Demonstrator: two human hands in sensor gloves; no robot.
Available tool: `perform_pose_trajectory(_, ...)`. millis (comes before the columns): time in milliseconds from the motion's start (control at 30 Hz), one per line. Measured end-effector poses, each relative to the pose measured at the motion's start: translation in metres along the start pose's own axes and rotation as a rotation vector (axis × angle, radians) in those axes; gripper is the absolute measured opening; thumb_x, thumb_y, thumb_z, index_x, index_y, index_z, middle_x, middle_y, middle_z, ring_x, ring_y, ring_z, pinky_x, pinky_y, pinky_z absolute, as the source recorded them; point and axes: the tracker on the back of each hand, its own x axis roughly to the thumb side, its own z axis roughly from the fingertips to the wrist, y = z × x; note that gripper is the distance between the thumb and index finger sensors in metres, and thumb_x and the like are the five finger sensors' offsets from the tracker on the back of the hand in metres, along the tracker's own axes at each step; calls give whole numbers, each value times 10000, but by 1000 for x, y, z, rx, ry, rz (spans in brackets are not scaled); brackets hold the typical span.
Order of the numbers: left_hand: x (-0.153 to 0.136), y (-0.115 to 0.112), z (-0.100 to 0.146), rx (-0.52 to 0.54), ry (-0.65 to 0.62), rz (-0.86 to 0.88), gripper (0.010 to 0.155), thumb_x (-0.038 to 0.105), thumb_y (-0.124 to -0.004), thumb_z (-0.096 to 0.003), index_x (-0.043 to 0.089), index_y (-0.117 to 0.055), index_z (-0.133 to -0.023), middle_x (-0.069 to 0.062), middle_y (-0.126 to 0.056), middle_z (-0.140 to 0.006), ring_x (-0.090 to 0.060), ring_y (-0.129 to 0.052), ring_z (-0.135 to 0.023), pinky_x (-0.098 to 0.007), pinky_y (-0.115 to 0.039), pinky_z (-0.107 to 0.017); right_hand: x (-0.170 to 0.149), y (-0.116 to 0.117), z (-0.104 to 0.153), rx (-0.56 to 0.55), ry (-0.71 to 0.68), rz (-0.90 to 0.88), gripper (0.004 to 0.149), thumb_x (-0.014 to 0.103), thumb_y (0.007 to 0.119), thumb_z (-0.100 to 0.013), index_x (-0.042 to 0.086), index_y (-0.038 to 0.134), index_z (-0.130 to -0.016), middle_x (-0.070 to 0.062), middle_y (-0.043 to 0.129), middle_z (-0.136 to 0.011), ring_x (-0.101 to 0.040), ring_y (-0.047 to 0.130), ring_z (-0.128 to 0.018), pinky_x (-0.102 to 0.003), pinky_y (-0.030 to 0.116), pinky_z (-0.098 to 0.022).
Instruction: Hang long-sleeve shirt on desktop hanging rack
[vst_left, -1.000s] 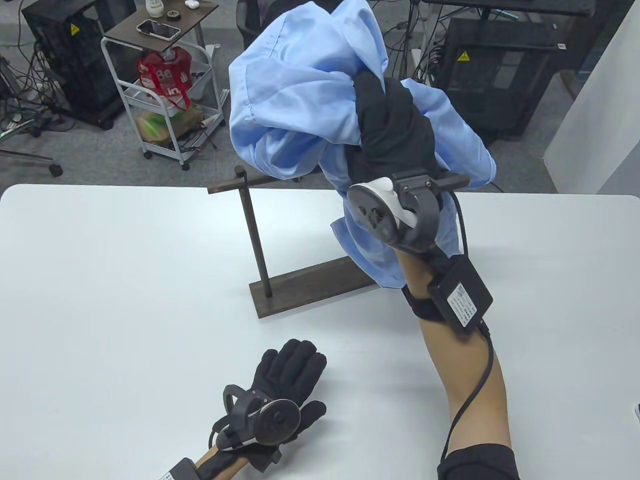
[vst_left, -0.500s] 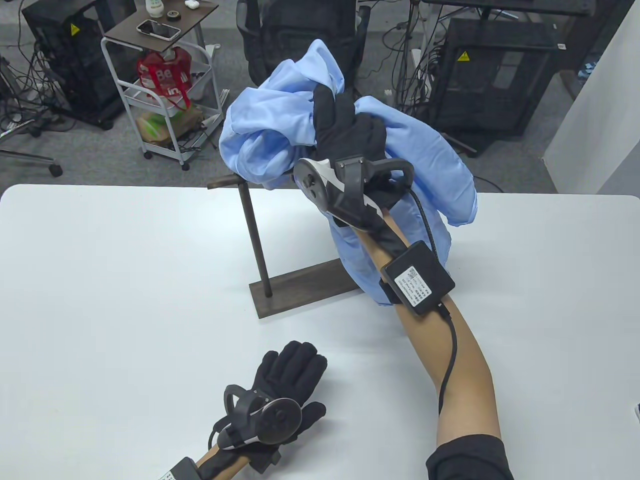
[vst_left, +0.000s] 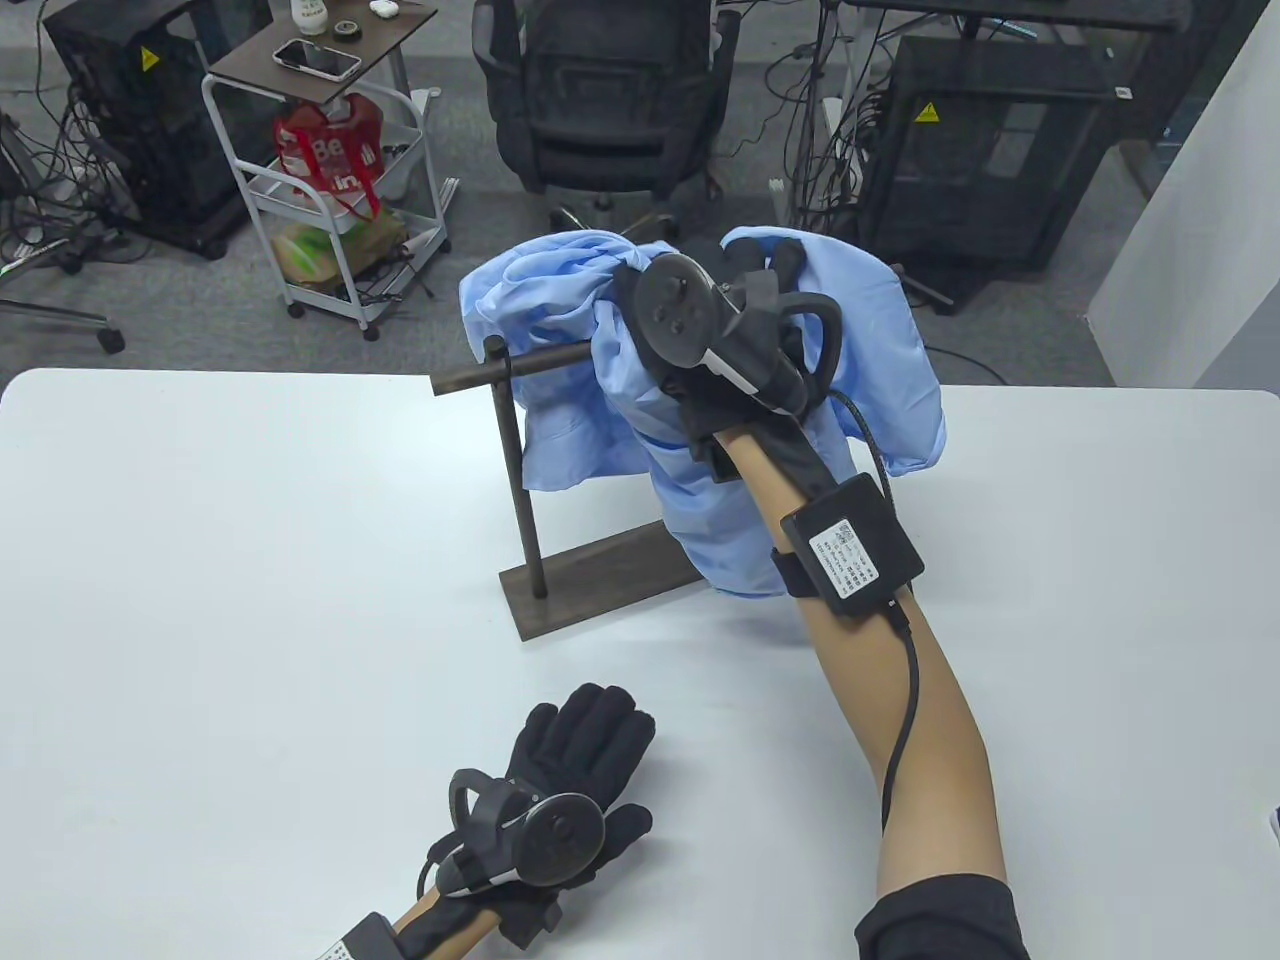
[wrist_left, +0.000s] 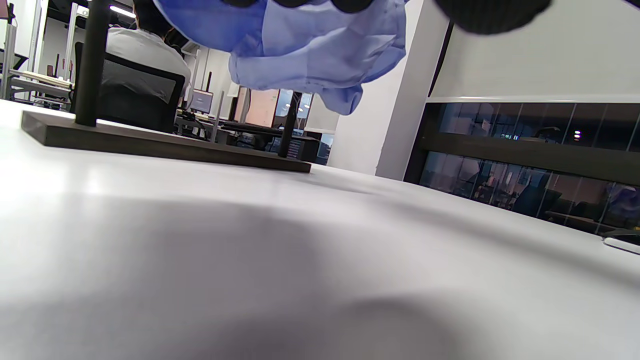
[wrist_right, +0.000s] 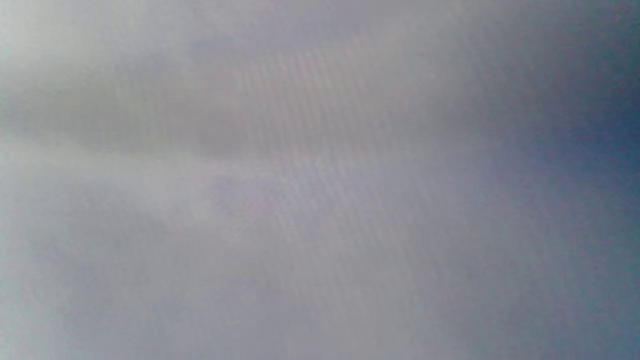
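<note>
Nearest the camera, the left hand (vst_left: 560, 790) rests palm-down on the white table (vst_left: 200, 600), its fingers (vst_left: 590, 715) laid out flat and slightly spread, holding nothing. It lies well apart from the work.

Further in, the dark wooden hanging rack (vst_left: 520, 480) stands on its flat base, with an upright post carrying a horizontal bar. The left wrist view shows the base sitting flat on the table, with the hem of the cloth hanging clear above it.

On that bar lies the light blue long-sleeve shirt (vst_left: 880, 350), bunched rather than spread, with folds falling on both the near and far sides; the left end of the bar is still bare. The right hand (vst_left: 745, 320) is on top of the heap, over the bar. Its fingertips show dark against the cloth beyond the tracker, but whether they pinch the fabric or merely rest on it I cannot tell. The right wrist view is only blurred fabric.

By my reading, the draping is mostly done. What is left is letting go and checking that the bundle stays balanced. Perhaps it should be smoothed too.

Beyond the table stand an office chair (vst_left: 600, 100) and a white trolley (vst_left: 320, 200).
</note>
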Motion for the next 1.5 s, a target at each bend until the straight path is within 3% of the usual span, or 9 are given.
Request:
perform_pose_trajectory(100,0,0,0,-5,2,8,825,596,-664,-410,277,-353,-1105,-20,-320,-1188,-303,-366,-1142,-651,-446,-796,0,-3,6,-166,20,-29,612,535,710,-550,177,625,-1039,-193,827,-979,-460,862,-824,-716,552,-674)
perform_pose_trajectory(167,0,-1,0,-7,2,8,824,595,-664,-411,276,-355,-1105,-21,-322,-1188,-302,-369,-1141,-649,-445,-797,3,-3,8,-201,-10,-43,463,464,755,-548,235,745,-949,-169,843,-971,-466,869,-823,-725,565,-666)
perform_pose_trajectory(233,0,-1,0,-8,0,7,824,594,-666,-410,276,-357,-1105,-21,-325,-1187,-301,-371,-1141,-650,-447,-796,5,-2,8,-153,-18,-9,438,485,692,-562,220,824,-884,-139,874,-958,-465,857,-837,-726,544,-679)
perform_pose_trajectory(400,0,-1,-1,-9,0,8,822,593,-666,-410,276,-361,-1104,-22,-327,-1188,-302,-372,-1141,-650,-446,-796,3,-1,4,13,-62,-21,660,564,488,-565,133,863,-895,-189,890,-957,-512,805,-857,-755,482,-684)
perform_pose_trajectory(600,0,-2,-1,-13,4,11,820,594,-665,-410,277,-364,-1104,-21,-332,-1187,-300,-377,-1141,-650,-449,-795,-3,-12,13,-82,-107,-28,713,626,542,-534,157,715,-1043,-212,781,-1053,-509,798,-871,-735,547,-665)
perform_pose_trajectory(867,0,-3,-2,-21,5,9,817,592,-666,-410,277,-369,-1103,-19,-337,-1187,-300,-382,-1139,-650,-450,-795,-15,-51,36,-298,-134,129,677,623,553,-533,182,730,-1014,-177,825,-1003,-425,898,-764,-647,704,-585)
perform_pose_trajectory(1000,0,-3,-2,-16,3,10,816,591,-667,-410,278,-370,-1103,-20,-338,-1187,-299,-382,-1140,-649,-451,-795,-22,-72,56,-336,-147,69,659,610,570,-534,179,741,-1003,-174,835,-991,-424,894,-774,-647,702,-589)
perform_pose_trajectory(1200,0,-4,-2,-3,1,14,818,590,-668,-409,277,-370,-1103,-19,-336,-1187,-301,-379,-1140,-651,-449,-794,-30,-99,102,-250,-206,-1,695,597,608,-537,171,640,-1085,-193,689,-1125,-473,702,-986,-697,584,-683)
perform_pose_trajectory(1500,-2,-3,-1,26,10,20,819,591,-668,-409,277,-366,-1103,-18,-332,-1187,-298,-376,-1141,-651,-448,-795,-39,-96,189,-123,-299,23,787,593,648,-526,162,449,-1154,-208,457,-1230,-515,454,-1103,-729,439,-731)
